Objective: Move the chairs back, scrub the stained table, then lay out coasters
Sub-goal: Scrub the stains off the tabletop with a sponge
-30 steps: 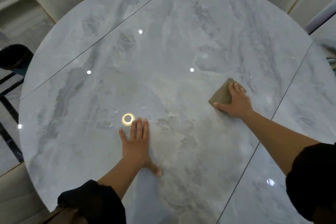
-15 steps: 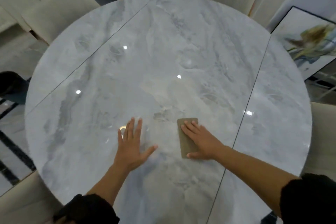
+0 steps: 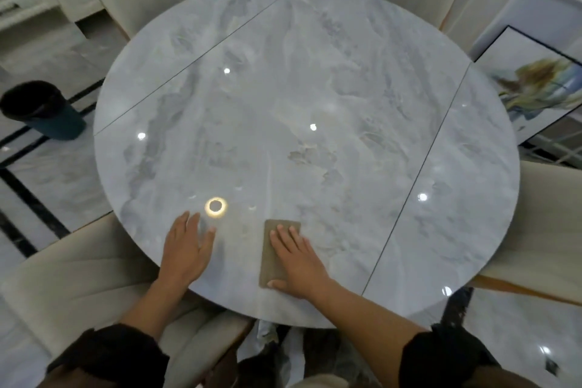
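While hands press flat | tan pad point(image 3: 271, 249) rectangular | table point(image 3: 315, 88) glossy grey marble

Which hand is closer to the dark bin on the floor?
Left. The left hand lies flat on the table's near-left part, on the bin's side; the right hand presses the pad farther right.

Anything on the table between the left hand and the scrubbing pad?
Head view: only bare marble table lies between the left hand and the pad under the right hand. A ring-shaped light reflection sits just beyond.
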